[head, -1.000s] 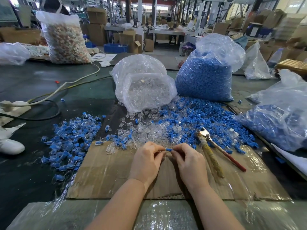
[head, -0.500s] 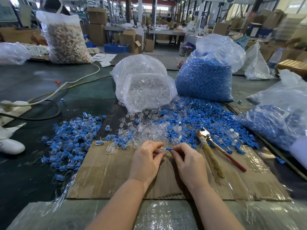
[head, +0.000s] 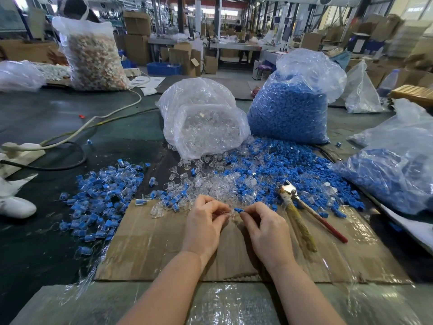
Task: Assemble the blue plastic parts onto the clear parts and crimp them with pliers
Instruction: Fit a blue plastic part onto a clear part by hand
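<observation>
Your left hand (head: 206, 225) pinches a clear part (head: 230, 213) and your right hand (head: 264, 227) pinches a blue part (head: 238, 209) against it, both over the near cardboard sheet (head: 145, 249). The pliers (head: 302, 207) lie untouched just right of your right hand (jaws pointing far). Loose blue and clear parts (head: 269, 170) are heaped beyond, and assembled pieces (head: 103, 195) lie to the left.

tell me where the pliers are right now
The pliers lie untouched on the cardboard sheet, just right of the right hand, jaws toward the blue parts pile.
</observation>
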